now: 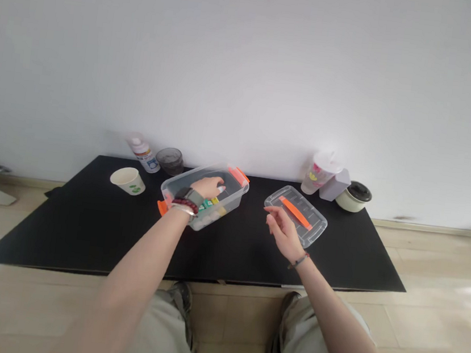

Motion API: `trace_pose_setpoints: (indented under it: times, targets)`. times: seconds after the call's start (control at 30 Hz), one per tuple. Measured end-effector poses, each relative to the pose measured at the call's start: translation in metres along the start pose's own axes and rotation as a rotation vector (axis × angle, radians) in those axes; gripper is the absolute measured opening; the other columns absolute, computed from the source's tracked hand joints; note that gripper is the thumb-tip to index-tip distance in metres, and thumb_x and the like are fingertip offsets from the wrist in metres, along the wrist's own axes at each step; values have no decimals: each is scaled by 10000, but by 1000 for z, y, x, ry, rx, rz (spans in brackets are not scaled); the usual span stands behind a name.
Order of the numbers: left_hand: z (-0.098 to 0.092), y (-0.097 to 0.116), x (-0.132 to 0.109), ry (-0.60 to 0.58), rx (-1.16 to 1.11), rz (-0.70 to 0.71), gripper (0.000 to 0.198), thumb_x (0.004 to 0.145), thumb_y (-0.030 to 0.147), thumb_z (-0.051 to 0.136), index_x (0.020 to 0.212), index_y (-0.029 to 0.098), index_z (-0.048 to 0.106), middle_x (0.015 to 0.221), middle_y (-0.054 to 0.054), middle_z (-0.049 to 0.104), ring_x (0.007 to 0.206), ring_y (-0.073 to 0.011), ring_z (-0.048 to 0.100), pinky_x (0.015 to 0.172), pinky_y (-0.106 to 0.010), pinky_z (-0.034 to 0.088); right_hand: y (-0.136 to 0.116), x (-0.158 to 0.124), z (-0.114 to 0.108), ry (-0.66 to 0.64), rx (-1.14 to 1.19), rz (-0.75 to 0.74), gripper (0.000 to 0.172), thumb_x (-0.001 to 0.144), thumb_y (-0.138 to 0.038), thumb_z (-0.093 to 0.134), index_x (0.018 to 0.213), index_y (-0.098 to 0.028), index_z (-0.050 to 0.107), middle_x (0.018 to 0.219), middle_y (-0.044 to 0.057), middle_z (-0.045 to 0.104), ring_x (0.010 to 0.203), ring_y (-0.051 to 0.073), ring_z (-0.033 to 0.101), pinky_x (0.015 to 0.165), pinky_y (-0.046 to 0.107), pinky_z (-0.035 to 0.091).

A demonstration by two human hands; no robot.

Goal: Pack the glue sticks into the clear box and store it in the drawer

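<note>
Left grip: curled inside clear box; grasp cannot be told. Right grip: released, fingers spread, at lid near edge. Black tabletop: box centre, lid flat just right, paper cup left.

Bright, even, diffuse light washes the pale wall nearly flat and leaves only faint, soft shadows on the matte black counter, while glare sheens the floor at right, the wide lens bows the edges, and detail stays soft throughout.
</note>
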State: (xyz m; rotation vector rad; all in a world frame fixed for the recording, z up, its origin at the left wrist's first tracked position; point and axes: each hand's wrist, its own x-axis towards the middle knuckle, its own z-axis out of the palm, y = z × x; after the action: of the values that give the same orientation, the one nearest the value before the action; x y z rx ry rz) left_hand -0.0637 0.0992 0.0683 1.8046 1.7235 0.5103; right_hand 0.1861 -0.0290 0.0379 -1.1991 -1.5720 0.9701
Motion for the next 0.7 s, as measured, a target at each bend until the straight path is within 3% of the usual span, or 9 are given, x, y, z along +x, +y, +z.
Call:
trace_pose_setpoints:
  times: [0.07, 0.17, 0.27, 0.33, 0.43, 0.7]
  targets:
    - [-4, 5, -22, -44, 178, 29, 252, 907, 415, 580, 1017, 213, 680, 1062, -95, 696, 1054, -300, 627, 903, -405, 472, 3, 2, -3, 15, -5, -1, 355, 952, -496, 471, 1139, -214, 580, 784, -5, 503, 633, 125, 472, 603, 269, 430]
    - [2, 5, -62, -42, 458, 128, 364, 920, 463, 508, 1182, 235, 616, 1155, -116, 659, 1076, -319, 607, 867, -407, 477, 5, 5, -7, 42, -14, -6, 353, 949, -503, 475, 1107, -210, 592, 793, -1, 516, 633, 125, 479, 617, 276, 438]
    - [16, -1, -90, 37, 664, 135, 396, 896, 372, 545, 1262, 222, 561, 1169, -152, 621, 1057, -333, 598, 843, -421, 479, 3, 6, -12, 62, -6, -5, 358, 945, -515, 474, 1084, -210, 600, 767, -1, 519, 628, 131, 485, 607, 280, 442]
    - [20, -4, -98, 73, 741, 127, 351, 920, 254, 469, 1254, 208, 567, 1140, -167, 616, 1024, -322, 607, 819, -417, 482, 0, 6, -17, 81, -7, 5, 367, 937, -529, 477, 1071, -212, 605, 742, 0, 522, 614, 138, 486, 586, 283, 439]
    - [18, -7, -102, 40, 761, 142, 391, 912, 132, 382, 1236, 214, 586, 1103, -154, 637, 980, -299, 627, 762, -381, 490, 0, 6, -28, 121, -46, 15, 374, 923, -545, 485, 1041, -215, 615, 730, 7, 544, 599, 146, 488, 578, 290, 439]
    - [18, -4, -120, -101, 611, 238, 488, 855, 91, 434, 1257, 310, 603, 1073, -67, 717, 932, -242, 675, 769, -330, 507, 14, 5, -50, 213, -160, 119, 396, 883, -558, 517, 1043, -208, 612, 823, 34, 641, 664, 164, 570, 583, 290, 474]
